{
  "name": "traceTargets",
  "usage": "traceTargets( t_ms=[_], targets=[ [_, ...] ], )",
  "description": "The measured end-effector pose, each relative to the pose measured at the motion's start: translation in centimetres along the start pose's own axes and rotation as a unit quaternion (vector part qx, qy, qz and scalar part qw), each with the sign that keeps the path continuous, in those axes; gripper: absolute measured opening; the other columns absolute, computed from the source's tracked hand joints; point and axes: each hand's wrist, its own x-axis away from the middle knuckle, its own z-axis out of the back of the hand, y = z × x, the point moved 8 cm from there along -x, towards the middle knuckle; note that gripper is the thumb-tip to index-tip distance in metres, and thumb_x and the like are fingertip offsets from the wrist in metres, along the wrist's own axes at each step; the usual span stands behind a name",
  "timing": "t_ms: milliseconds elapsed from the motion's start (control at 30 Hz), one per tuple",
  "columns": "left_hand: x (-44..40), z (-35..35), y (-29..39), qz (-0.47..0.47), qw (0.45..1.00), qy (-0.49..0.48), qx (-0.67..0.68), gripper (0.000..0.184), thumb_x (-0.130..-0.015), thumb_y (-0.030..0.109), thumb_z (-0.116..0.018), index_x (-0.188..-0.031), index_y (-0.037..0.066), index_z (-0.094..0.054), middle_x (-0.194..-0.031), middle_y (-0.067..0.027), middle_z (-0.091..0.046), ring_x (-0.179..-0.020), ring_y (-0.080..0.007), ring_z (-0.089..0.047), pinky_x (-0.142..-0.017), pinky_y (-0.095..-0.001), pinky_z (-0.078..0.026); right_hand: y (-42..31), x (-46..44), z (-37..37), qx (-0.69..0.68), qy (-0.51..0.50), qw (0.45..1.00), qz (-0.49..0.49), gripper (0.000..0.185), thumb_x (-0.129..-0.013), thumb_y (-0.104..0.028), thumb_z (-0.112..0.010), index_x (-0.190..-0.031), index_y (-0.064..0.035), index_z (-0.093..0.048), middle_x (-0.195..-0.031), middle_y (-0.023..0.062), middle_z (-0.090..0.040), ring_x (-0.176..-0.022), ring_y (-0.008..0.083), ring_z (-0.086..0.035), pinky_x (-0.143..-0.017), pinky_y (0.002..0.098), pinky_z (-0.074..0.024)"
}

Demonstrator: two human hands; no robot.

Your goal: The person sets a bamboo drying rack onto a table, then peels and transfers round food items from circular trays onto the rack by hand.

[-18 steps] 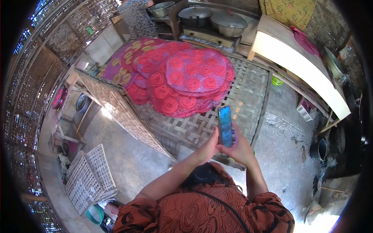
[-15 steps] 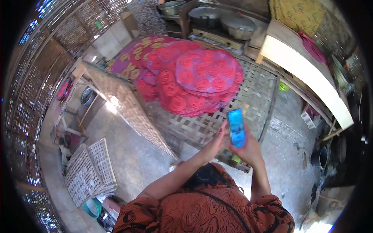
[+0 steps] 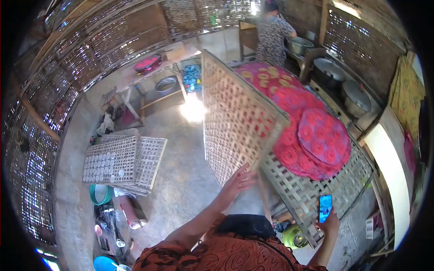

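Observation:
My right hand [image 3: 330, 222] is closed around a smartphone [image 3: 325, 207] with a lit bluish screen, held upright over the near end of a woven bamboo table [image 3: 294, 192]. My left hand [image 3: 238, 184] reaches forward with fingers apart, at the lower edge of a tilted woven bamboo rack [image 3: 235, 117]. Whether its fingertips touch the rack, I cannot tell. Beyond the phone lies a stack of pink-purple sheets [image 3: 323, 135] bearing round red coils. Farther back, similar sheets carry yellowish rings [image 3: 273, 72].
A person [image 3: 272, 38] in patterned clothing stands at the back by a metal basin [image 3: 299, 45]. Large lidded pots [image 3: 356, 97] sit on a stove at right. On the left floor are woven trays [image 3: 122, 160] with small white discs, and a teal basin [image 3: 100, 194]. A green gas cylinder [image 3: 294, 237] stands below the table.
My view has swung left and up. My left hand has moved away from the phone toward the bamboo rack. The phone stays in my right hand, and the person at the back shows more fully.

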Motion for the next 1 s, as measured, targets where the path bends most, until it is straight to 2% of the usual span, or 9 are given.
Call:
traceTargets(
  t_ms=[133,300,400,433,500,633,700,867,1000],
  targets=[
    [4.5,8.6,3.2,-0.013,0.995,0.099,0.014,0.066,-0.096,0.047,-0.037,-0.145,0.008,-0.016,-0.139,-0.0157,-0.040,-0.119,-0.0266,-0.049,-0.099,-0.0370,-0.038,-0.6,-0.5,0.2,0.059,0.008,0.998,-0.015,0.125,-0.037,-0.036,-0.089,-0.139,-0.0039,-0.023,-0.111,0.0217,-0.056,-0.100,0.0372,-0.059,-0.085,0.0441,-0.0498],
    [9.8,18.1,6.9,-0.025,0.985,0.174,0.004,0.061,-0.097,0.043,-0.037,-0.142,0.005,-0.023,-0.137,-0.0156,-0.043,-0.115,-0.0258,-0.052,-0.097,-0.0362,-0.040,-15.8,3.2,11.0,-0.094,0.151,0.978,0.105,0.077,-0.073,-0.029,-0.073,-0.134,-0.0005,-0.035,-0.127,0.0247,-0.047,-0.110,0.0396,-0.052,-0.092,0.0442,-0.0434],
    [12.1,22.6,9.8,-0.031,0.977,0.212,0.003,0.059,-0.097,0.042,-0.036,-0.141,0.004,-0.026,-0.135,-0.0152,-0.045,-0.113,-0.0255,-0.053,-0.095,-0.0361,-0.041,-26.5,4.1,13.6,-0.216,0.186,0.924,0.257,0.066,-0.081,-0.029,-0.067,-0.133,-0.0003,-0.038,-0.127,0.0226,-0.050,-0.114,0.0352,-0.051,-0.096,0.0404,-0.0408],
    [13.0,23.9,10.5,-0.032,0.971,0.238,0.001,0.059,-0.097,0.042,-0.036,-0.140,0.004,-0.027,-0.134,-0.0150,-0.046,-0.112,-0.0254,-0.054,-0.095,-0.0361,-0.041,-30.7,5.4,14.6,-0.294,0.159,0.899,0.282,0.061,-0.085,-0.030,-0.064,-0.133,-0.0008,-0.039,-0.126,0.0209,-0.052,-0.115,0.0322,-0.051,-0.096,0.0383,-0.0407],
    [13.9,25.8,12.4,-0.038,0.969,0.242,-0.006,0.058,-0.097,0.042,-0.035,-0.140,0.003,-0.029,-0.133,-0.0153,-0.046,-0.110,-0.0253,-0.054,-0.094,-0.0359,-0.042,-36.5,4.2,13.7,-0.597,0.138,0.695,0.377,0.049,-0.091,-0.031,-0.057,-0.129,-0.0024,-0.043,-0.115,0.0119,-0.058,-0.107,0.0213,-0.054,-0.091,0.0340,-0.0430],
    [15.2,30.2,14.9,-0.042,0.966,0.253,-0.045,0.059,-0.097,0.043,-0.036,-0.138,0.001,-0.032,-0.131,-0.0160,-0.047,-0.108,-0.0237,-0.055,-0.093,-0.0350,-0.042,-40.8,2.7,11.0,-0.719,0.185,0.627,0.238,0.036,-0.095,-0.028,-0.052,-0.121,-0.0028,-0.048,-0.100,0.0018,-0.058,-0.093,0.0106,-0.055,-0.081,0.0251,-0.0443],
    [15.2,32.8,15.1,-0.030,0.963,0.262,-0.056,0.059,-0.097,0.043,-0.037,-0.137,0.001,-0.033,-0.130,-0.0162,-0.048,-0.107,-0.0231,-0.056,-0.093,-0.0345,-0.042,-42.3,4.0,9.7,-0.795,0.262,0.515,0.184,0.028,-0.096,-0.026,-0.052,-0.113,-0.0041,-0.051,-0.090,-0.0035,-0.053,-0.080,0.0034,-0.048,-0.067,0.0203,-0.0424],
    [13.8,38.0,15.4,-0.016,0.956,0.284,-0.067,0.056,-0.097,0.041,-0.040,-0.135,0.002,-0.037,-0.128,-0.0150,-0.051,-0.105,-0.0212,-0.057,-0.091,-0.0321,-0.044,-46.3,6.7,10.3,-0.730,0.363,0.542,0.203,0.021,-0.095,-0.023,-0.053,-0.105,-0.0046,-0.053,-0.078,-0.0029,-0.054,-0.059,0.0042,-0.046,-0.049,0.0206,-0.0381],
    [9.0,42.9,18.0,-0.047,0.951,0.277,-0.125,0.050,-0.097,0.035,-0.043,-0.135,0.003,-0.038,-0.128,-0.0139,-0.051,-0.105,-0.0192,-0.057,-0.090,-0.0304,-0.044,-50.3,6.9,11.2,-0.734,0.335,0.539,0.241,0.016,-0.094,-0.014,-0.052,-0.106,-0.0035,-0.051,-0.077,-0.0023,-0.053,-0.061,0.0046,-0.047,-0.052,0.0213,-0.0411]
  ],
)
